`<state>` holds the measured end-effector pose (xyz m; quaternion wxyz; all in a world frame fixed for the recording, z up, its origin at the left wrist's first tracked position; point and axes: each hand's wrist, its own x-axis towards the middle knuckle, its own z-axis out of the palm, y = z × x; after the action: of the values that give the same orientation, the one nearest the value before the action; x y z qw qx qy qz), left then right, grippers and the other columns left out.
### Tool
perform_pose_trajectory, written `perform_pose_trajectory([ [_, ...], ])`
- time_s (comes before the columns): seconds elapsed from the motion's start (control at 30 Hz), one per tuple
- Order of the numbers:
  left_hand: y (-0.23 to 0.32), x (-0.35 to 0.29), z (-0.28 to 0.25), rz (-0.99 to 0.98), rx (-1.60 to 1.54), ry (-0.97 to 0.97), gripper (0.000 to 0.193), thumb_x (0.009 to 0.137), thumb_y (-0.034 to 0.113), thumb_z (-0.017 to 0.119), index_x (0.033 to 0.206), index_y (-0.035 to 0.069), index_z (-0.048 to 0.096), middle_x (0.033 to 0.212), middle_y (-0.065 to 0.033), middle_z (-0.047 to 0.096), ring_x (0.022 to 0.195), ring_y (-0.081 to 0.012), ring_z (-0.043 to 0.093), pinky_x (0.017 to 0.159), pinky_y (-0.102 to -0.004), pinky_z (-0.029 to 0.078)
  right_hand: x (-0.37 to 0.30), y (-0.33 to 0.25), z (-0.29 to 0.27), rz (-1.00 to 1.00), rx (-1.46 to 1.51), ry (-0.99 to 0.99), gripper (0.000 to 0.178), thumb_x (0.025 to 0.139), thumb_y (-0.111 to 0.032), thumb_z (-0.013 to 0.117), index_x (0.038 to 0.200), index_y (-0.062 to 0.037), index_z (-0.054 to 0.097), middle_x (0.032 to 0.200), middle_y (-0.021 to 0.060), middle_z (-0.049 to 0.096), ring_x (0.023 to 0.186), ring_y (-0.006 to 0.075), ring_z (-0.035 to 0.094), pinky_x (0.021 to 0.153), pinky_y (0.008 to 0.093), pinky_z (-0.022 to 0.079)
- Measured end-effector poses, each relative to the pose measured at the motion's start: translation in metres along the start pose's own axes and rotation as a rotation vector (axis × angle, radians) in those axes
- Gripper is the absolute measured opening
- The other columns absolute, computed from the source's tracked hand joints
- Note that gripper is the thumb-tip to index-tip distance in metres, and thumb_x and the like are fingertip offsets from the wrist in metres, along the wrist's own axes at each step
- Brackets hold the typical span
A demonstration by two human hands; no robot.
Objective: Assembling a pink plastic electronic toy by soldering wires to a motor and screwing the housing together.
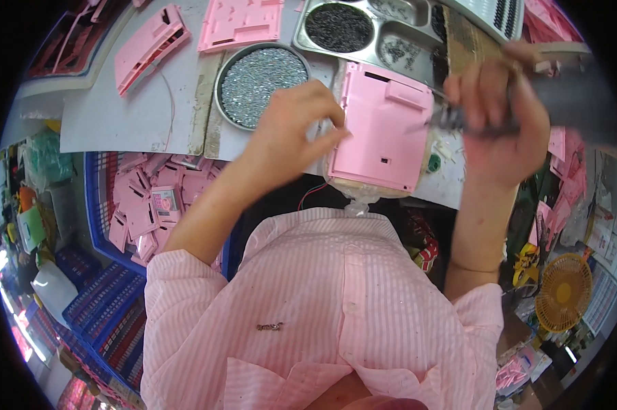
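Note:
A pink plastic case panel (380,133) lies on a plastic-wrapped pad at the table's front edge. My left hand (294,123) is at its left side, with thumb and index fingertips close together in a pinch. Whatever sits between those fingertips, if anything, is too small to make out. My right hand (496,119) is wrapped round a dark electric screwdriver (568,96), blurred by motion. The tool lies nearly level, and its bit points left over the right part of the panel. Beside my left hand stands a round metal bowl (218,92) full of small silvery screws.
A metal compartment tray (300,37) with dark small parts stands at the back. Further pink housings (151,48) lie at the back left, one with a thin wire. A blue basket (100,205) of pink parts sits lower left. At right is a yellow fan (563,292).

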<state>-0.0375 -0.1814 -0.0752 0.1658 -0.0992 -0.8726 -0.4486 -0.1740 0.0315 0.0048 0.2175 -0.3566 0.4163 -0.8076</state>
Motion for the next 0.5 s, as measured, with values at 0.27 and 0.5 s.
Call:
perform_pose_trajectory([
  [0.27,0.038,-0.007,0.041,0.168,-0.031,0.098,0.014,0.076,0.013,0.076,0.087,0.012,0.069,0.082,0.0011,0.060,0.075,-0.0169,0.057,0.075,-0.0346,0.035,-0.034,-0.016,0.035,-0.105,-0.087,-0.161,0.035,0.097,-0.027,0.053,0.126,-0.0085,0.047,0.062,-0.0031,0.047,0.056,0.0121,0.046,0.065,0.0325,0.044],
  [0.5,0.034,-0.019,0.042,0.179,0.132,0.163,0.023,0.072,0.010,0.080,0.093,0.010,0.071,0.087,-0.0027,0.062,0.078,-0.0192,0.057,0.077,-0.0349,0.037,-0.033,0.000,0.043,-0.052,-0.121,-0.119,0.029,0.096,-0.027,0.056,0.118,-0.0092,0.047,0.062,-0.0031,0.047,0.055,0.0118,0.046,0.065,0.0322,0.044],
])
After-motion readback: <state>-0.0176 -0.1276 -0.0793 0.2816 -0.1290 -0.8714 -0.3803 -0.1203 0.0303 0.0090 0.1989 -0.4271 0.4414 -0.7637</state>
